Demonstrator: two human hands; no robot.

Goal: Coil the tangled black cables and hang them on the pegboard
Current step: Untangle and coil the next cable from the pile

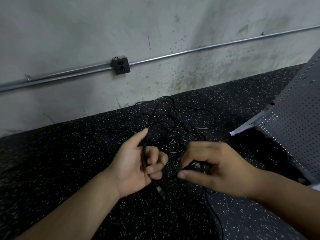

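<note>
On the black rubber floor with pale speckles (52, 161), close to the foot of the grey concrete wall (155, 32), the tangled black cables (166, 125) lie in one loose heap just in front of your hands. Your left hand (136, 163) has three fingers curled around one strand, with the index finger stretched out toward the heap; a black plug (160, 189) hangs below this fist. Your right hand (218, 168) pinches another part of cable between the thumb and bent fingers, very near to the left one. The grey perforated metal pegboard (294, 122) leans at your right side. No coil is visible on it, so I judge the task is at its beginning: you are freeing a first cable.

To do this step well, use the plug end as your start. Hold it fixed in the left hand and let the right hand slide along the strand, away from the plug, so that you follow one cable only. Where it passes under other loops, lift those loops open. Do not pull hard, because thin cables tighten into knots. When a free length comes out, lay it into the left hand in loops of equal size.
</note>
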